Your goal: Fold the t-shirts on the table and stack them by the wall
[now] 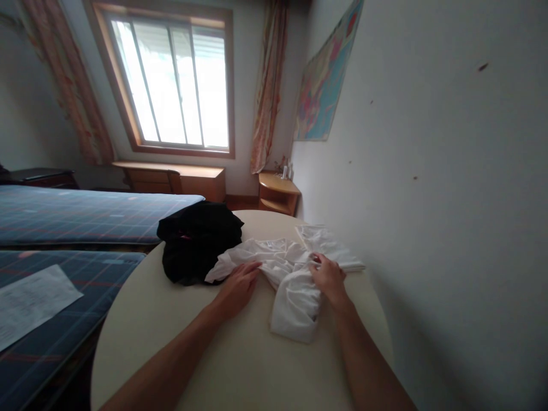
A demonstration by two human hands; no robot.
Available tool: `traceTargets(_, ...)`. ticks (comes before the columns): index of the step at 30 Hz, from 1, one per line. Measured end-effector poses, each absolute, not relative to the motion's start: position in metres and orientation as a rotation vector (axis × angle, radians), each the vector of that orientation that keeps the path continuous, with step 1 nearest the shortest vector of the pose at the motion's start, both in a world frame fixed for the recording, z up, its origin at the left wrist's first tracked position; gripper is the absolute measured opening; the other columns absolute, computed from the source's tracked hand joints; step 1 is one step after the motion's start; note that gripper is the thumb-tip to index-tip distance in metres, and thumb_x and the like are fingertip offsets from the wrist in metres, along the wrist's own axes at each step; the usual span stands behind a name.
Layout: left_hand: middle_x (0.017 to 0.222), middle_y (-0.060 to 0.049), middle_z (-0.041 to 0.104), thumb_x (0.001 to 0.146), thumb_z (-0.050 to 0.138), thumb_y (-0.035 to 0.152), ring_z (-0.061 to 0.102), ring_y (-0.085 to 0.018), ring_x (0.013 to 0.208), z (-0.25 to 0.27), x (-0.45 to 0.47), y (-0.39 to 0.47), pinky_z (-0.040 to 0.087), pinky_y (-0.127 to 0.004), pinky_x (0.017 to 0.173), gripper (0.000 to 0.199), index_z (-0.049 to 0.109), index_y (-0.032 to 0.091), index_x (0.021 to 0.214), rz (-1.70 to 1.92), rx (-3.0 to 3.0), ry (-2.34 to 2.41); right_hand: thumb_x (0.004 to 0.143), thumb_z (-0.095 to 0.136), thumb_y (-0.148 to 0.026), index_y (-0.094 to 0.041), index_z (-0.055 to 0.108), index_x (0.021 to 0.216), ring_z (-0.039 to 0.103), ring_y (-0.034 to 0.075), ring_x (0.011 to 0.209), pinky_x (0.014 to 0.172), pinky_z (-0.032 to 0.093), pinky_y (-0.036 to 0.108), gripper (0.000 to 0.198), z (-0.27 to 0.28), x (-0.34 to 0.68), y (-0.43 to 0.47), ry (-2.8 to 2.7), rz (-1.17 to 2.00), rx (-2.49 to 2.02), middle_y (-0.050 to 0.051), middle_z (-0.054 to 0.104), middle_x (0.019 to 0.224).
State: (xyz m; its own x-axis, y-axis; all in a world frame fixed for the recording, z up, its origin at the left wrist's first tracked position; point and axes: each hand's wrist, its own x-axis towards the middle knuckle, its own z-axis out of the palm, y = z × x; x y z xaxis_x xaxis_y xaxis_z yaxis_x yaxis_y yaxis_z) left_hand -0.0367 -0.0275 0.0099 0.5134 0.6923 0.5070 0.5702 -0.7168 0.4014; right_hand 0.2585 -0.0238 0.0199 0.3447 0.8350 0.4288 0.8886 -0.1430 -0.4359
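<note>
A white shirt (295, 302) lies crumpled on the round cream table (171, 348), its collar end away from me and its lower part stretching toward me. My left hand (240, 283) rests at the shirt's left side, its fingers stretched out flat over the edge of the cloth near a spread sleeve. At the other side, my right hand (329, 278) has its fingers curled in, with thumb and forefinger pinching the shirt's cloth. Just beyond that hand sits a folded white garment (336, 246), close to the wall.
A heap of black cloth (199, 242) lies on the table's far left, touching the shirt's sleeve. The wall (449, 228) runs along the right side. Left of the table are plaid mattresses (85, 220) with a paper sheet (36, 299). A desk (201, 177) stands under the window.
</note>
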Motion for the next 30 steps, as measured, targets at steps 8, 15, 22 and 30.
traceTargets(8, 0.144, -0.013, 0.051, 0.091, 0.047, 0.021, 0.045, -0.028, 0.134, 0.023, -0.074, 0.0, 0.034, -0.049, 0.117, 0.041, 0.057, 0.016, 0.131, 1.612, 2.126, 1.603, 0.09, 0.049, -0.029, -0.019, 0.069, 0.106, 0.067, 0.021, 0.082, 0.079, 0.047, 0.034, 0.028, 0.04, 0.263, -0.028, -1.379, -0.004, -1.798, 0.008, 0.073, 0.096)
traceTargets(15, 0.125, -0.012, 0.057, 0.089, 0.049, 0.022, 0.056, -0.026, 0.117, 0.03, -0.078, -0.006, 0.044, -0.04, 0.106, 0.031, 0.066, 0.018, 0.114, 1.614, 2.155, 1.735, 0.082, 0.045, -0.01, -0.017, 0.071, 0.102, 0.062, 0.025, 0.1, 0.095, 0.047, 0.04, 0.034, 0.043, 0.251, -0.029, -1.553, -0.209, -1.598, 0.011, 0.071, 0.105)
traceTargets(22, 0.11, -0.011, 0.07, 0.089, 0.059, 0.035, 0.067, -0.029, 0.098, 0.033, -0.056, -0.032, 0.051, -0.037, 0.081, 0.038, 0.06, 0.017, 0.122, 0.9, 2.275, 1.877, 0.089, 0.052, -0.012, -0.021, 0.067, 0.116, 0.057, 0.022, 0.119, 0.108, 0.041, 0.042, 0.032, 0.039, 0.199, -0.037, -2.024, 0.015, -1.219, 0.007, 0.069, 0.12)
traceTargets(30, 0.096, -0.006, 0.069, 0.089, 0.059, 0.02, 0.067, -0.022, 0.09, 0.03, -0.058, -0.025, 0.05, -0.033, 0.083, 0.027, 0.059, 0.019, 0.116, 1.059, 2.327, 1.536, 0.09, 0.055, -0.014, -0.024, 0.053, 0.137, 0.053, 0.023, 0.127, 0.11, 0.041, 0.046, 0.048, 0.029, 0.189, -0.037, -2.141, 0.077, -1.187, 0.008, 0.06, 0.136)
